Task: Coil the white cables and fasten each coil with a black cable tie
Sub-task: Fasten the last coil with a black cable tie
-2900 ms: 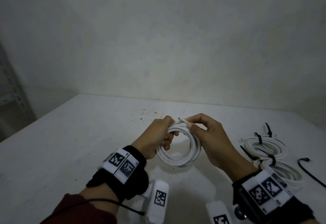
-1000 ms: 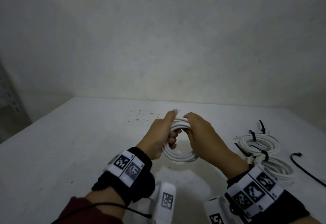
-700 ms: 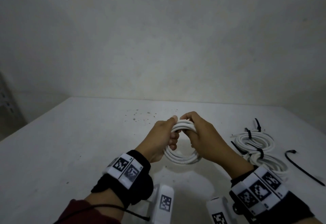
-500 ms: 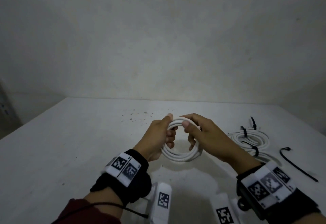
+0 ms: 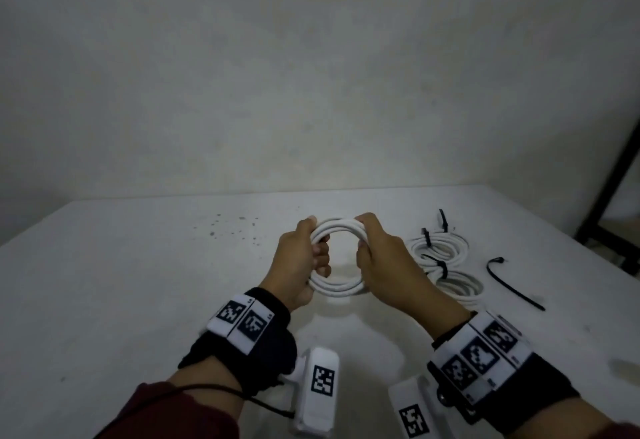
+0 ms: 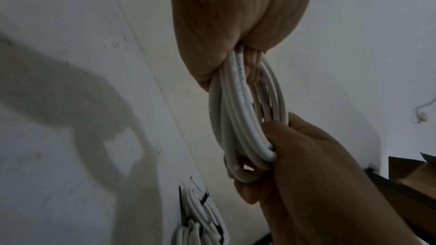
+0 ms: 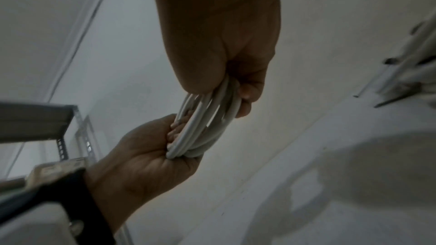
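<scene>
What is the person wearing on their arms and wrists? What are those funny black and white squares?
Each wrist has a black band: left wrist band, right wrist band. On the bands sit white tags printed with blocky black-and-white square codes. A white camera box with another code hangs under each wrist. A thin black cable runs along the dark red sleeve on the left arm. The hands are bare.

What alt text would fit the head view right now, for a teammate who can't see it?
Two hands, the left hand and the right hand, grip opposite sides of a white cable coil held above a white table. To the right lie tied coils bound with black ties, with one loose black cable tie beside them.
</scene>
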